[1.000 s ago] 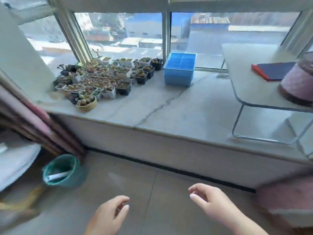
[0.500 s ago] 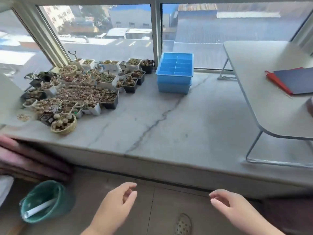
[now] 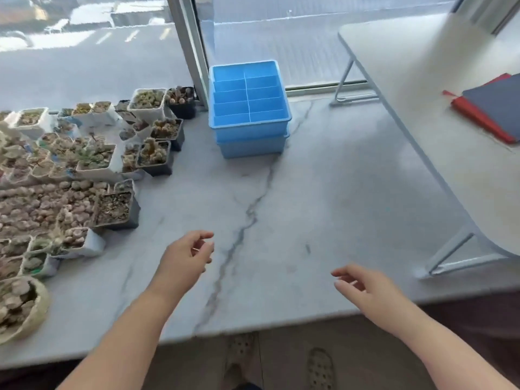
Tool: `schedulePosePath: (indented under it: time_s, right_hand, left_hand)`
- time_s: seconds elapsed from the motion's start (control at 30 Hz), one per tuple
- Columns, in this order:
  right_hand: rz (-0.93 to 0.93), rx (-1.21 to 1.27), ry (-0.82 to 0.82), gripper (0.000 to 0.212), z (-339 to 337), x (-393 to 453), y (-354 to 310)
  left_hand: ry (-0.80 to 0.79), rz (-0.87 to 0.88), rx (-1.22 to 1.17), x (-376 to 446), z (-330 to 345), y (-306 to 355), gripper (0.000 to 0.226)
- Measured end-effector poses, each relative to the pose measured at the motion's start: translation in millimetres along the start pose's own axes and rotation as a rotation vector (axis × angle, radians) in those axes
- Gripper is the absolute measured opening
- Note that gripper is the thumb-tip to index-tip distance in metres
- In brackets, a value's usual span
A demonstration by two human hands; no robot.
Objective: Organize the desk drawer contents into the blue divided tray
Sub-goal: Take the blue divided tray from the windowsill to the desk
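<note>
You have not started the sorting yet, I think: the blue divided tray (image 3: 249, 101) shows all its compartments without anything inside, and no drawer contents are visible. The tray sits on a second blue tray at the far edge of the marble counter (image 3: 323, 192), against the window frame, just beside the small plant pots (image 3: 157, 125). Your left hand (image 3: 184, 260) and your right hand (image 3: 363, 285) both hover over the near part of the counter, well apart from the tray. The fingers of each are loosely curled and hold nothing. Probably you should take the tray first
</note>
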State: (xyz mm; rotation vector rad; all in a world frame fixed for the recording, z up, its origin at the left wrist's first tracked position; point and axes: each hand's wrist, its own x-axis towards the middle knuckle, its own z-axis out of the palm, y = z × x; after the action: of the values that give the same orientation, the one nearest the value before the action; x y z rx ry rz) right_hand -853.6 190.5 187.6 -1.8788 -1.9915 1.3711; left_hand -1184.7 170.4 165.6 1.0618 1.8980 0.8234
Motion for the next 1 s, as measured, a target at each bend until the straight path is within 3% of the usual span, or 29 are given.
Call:
schedulePosePath:
  time_s: [0.1,0.27,0.43,0.5,0.63,0.73,0.83,1.0]
  right_hand:
    - [0.129,0.088,0.131,0.013,18.6,6.1,-12.7]
    - [0.236,0.233,0.251,0.02,30.5,26.8,-47.9]
    - [0.347,0.355,0.337,0.018,35.1,22.4,-56.7]
    - [0.398,0.374,0.35,0.016,39.7,16.4,-53.4]
    - [0.465,0.458,0.435,0.018,53.1,5.5,-42.5]
    - [0.457,0.486,0.442,0.02,61.5,-1.2,-41.0]
    - [0.429,0.5,0.456,0.022,67.5,-10.7,-39.5]
    - [0.403,0.527,0.515,0.02,76.9,-41.0,-26.8]
  left_hand:
    - [-0.016,0.04,-0.04,98.4,-18.8,13.8,0.015]
    - [0.137,0.159,0.003,245.7,-32.9,55.6,0.015]
    - [0.12,-0.038,0.145,355.7,-12.4,78.8,0.055]
    - [0.076,-0.111,0.039,378.3,1.6,78.9,0.046]
    - [0.076,-0.181,-0.192,397.8,16.7,75.5,0.02]
    - [0.051,-0.166,-0.396,396.1,16.0,85.1,0.019]
    - [0.039,-0.119,-0.455,367.3,7.4,91.3,0.02]
    - [-0.06,0.082,-0.574,277.2,-15.6,84.4,0.032]
